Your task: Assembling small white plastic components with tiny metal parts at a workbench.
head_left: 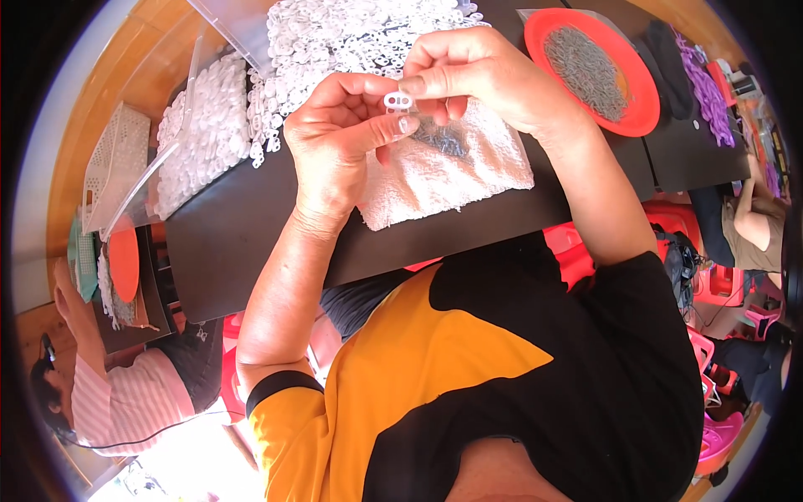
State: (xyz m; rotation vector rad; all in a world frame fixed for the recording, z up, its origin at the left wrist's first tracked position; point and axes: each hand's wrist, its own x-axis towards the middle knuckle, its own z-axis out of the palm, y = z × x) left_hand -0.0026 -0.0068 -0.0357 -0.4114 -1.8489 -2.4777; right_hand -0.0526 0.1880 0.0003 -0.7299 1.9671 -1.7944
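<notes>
Between both hands' fingertips point(410, 86): small white plastic piece point(398, 101).

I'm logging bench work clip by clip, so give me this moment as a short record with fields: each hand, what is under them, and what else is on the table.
left hand: thumb and fingers pinch one side of a small white plastic piece
right hand: fingers grip the same piece from above
under the hands: white towel with a small heap of grey metal parts
table: dark, flat
behind the hands: pile of white plastic pieces
far right: red dish of grey metal parts
far left: white basket
</notes>
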